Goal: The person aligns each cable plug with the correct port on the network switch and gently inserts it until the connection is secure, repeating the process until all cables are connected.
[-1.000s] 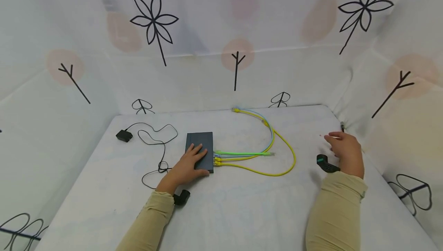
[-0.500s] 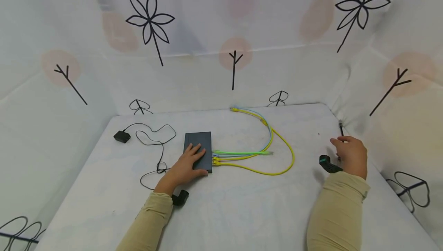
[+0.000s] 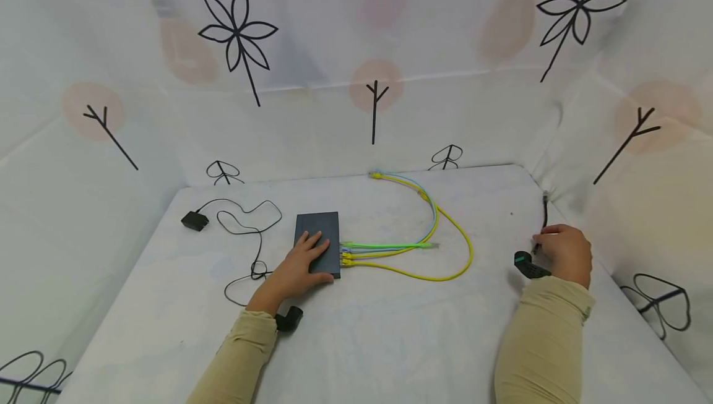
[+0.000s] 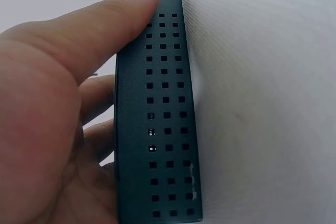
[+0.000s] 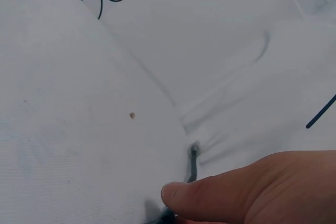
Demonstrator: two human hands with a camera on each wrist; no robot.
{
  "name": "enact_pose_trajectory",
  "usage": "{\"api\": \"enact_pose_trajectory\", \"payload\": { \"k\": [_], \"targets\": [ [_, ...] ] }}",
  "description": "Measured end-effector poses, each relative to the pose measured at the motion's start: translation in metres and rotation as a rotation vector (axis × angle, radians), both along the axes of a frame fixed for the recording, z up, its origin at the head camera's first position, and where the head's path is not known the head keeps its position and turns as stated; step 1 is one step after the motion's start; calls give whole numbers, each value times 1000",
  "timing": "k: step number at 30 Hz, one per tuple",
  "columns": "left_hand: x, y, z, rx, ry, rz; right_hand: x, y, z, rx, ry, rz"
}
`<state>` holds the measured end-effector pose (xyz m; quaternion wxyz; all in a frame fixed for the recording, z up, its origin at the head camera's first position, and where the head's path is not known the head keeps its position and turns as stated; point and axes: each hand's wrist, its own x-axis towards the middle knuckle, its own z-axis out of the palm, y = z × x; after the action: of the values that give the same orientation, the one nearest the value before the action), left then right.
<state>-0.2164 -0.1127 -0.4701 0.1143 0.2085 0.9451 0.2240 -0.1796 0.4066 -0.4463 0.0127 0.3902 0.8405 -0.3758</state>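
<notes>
My left hand (image 3: pixel 295 274) rests on a dark grey network switch (image 3: pixel 332 231), its fingers spread flat across the top. In the left wrist view the thumb lies along the switch's vented side (image 4: pixel 165 93). Yellow, blue and green network cables (image 3: pixel 390 246) run from the switch's right side. Far to the right, my right hand (image 3: pixel 565 254) pinches a short black cable (image 3: pixel 545 212) with a pale tip, by the table's right edge. In the right wrist view the thumb presses on the black cable (image 5: pixel 193 163); its lower part is mostly hidden.
A black power adapter (image 3: pixel 195 221) lies at the left, its thin cord (image 3: pixel 260 243) looping toward the switch. Loose yellow and blue cable ends (image 3: pixel 375 175) reach the back edge. Patterned white cloth walls (image 3: pixel 312 132) surround the white table (image 3: pixel 390 342).
My right hand has moved slightly right and down onto the black cable and pinches it; the cable's near end has swung left. The left hand stays on the switch.
</notes>
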Motion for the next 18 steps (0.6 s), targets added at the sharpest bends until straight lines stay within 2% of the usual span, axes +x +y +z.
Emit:
{"api": "enact_pose_trajectory", "payload": {
  "k": [7,12,18],
  "targets": [
    [1,-1,0,2,9,-9,-2,2,-4,18,-4,41],
    [1,-1,0,17,17,-12,-6,4,-6,54,1,122],
    [1,-1,0,19,15,-6,-7,1,-2,12,-9,225]
  ]
}}
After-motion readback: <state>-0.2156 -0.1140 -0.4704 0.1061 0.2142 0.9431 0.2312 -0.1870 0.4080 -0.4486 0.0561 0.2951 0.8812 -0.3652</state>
